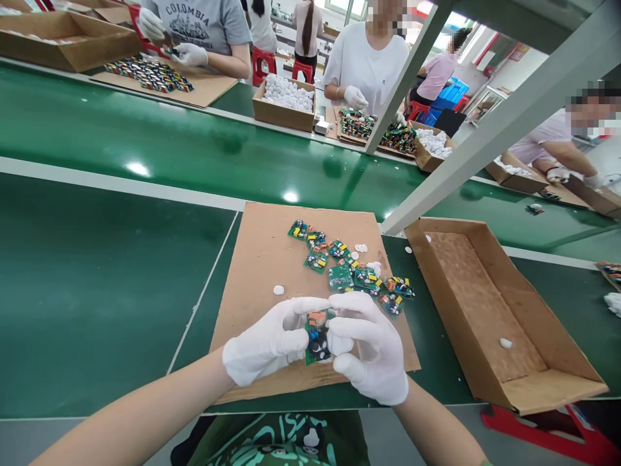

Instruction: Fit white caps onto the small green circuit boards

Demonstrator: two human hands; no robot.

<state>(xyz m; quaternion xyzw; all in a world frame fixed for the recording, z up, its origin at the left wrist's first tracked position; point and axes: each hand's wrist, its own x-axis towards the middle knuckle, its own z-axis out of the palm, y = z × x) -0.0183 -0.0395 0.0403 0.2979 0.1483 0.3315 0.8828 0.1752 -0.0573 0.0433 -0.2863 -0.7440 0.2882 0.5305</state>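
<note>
Both hands (320, 343) pinch board (316, 336); boards (349, 268) behind.

A long green conveyor belt (204, 152) is seen running across the room, edged by pale strips, and ceiling lights are reflected on its glossy surface. A grey metal frame (490, 133) is set slanting across the upper right. Behind the belt, red stools (264, 61) are placed on a pale floor, and blue crates (449, 96) are stacked near a bright window (347, 8), through which daylight is admitted.
</note>
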